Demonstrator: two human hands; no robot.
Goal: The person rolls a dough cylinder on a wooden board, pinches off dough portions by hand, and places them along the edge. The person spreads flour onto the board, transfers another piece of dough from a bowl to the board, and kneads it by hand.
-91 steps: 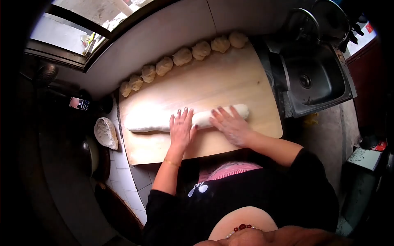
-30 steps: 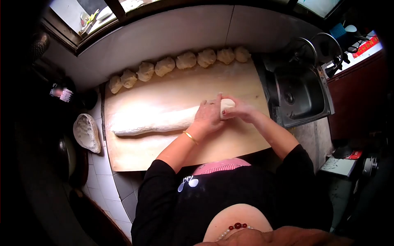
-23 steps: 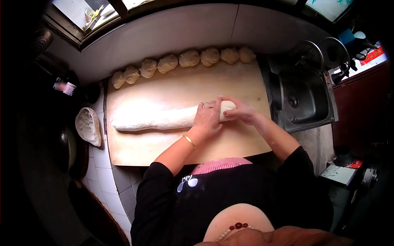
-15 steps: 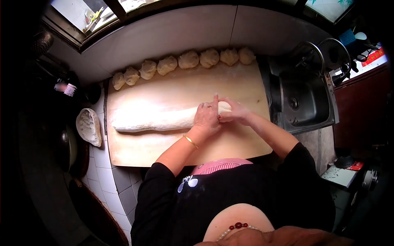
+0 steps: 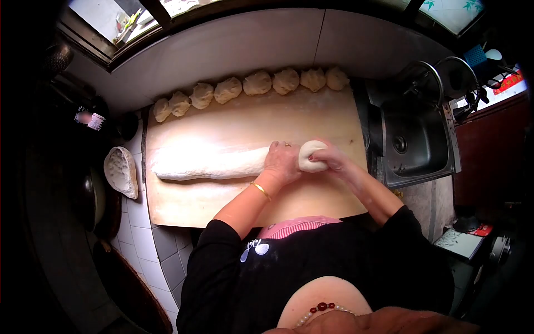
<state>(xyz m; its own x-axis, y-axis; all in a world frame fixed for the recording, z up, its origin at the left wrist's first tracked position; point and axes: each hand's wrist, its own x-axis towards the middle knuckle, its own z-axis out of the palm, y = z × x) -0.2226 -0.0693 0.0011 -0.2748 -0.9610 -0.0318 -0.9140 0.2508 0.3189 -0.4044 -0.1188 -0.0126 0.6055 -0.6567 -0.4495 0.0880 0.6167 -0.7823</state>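
Note:
A long, floury roll of dough (image 5: 217, 165) lies across the wooden board (image 5: 194, 203). My left hand (image 5: 282, 162) is wrapped round the roll's right end. Just to its right, my right hand (image 5: 332, 157) grips a rounded dough piece (image 5: 309, 151), with fingers pressed into its side. Whether this piece is still joined to the roll is hidden by my left hand. Along the board's far edge sits a row of several lumpy dough pieces (image 5: 257, 83).
A metal sink (image 5: 420, 161) with a curved faucet (image 5: 436, 78) adjoins the board's right side. At left, a flour-coated bowl-like container (image 5: 120, 172) rests on the white tiled counter (image 5: 139, 239). A tiled wall (image 5: 222, 50) rises behind the board.
My right hand has moved slightly right and now grips the rounded dough piece, which shows more fully. My left hand's raised finger has come down onto the roll.

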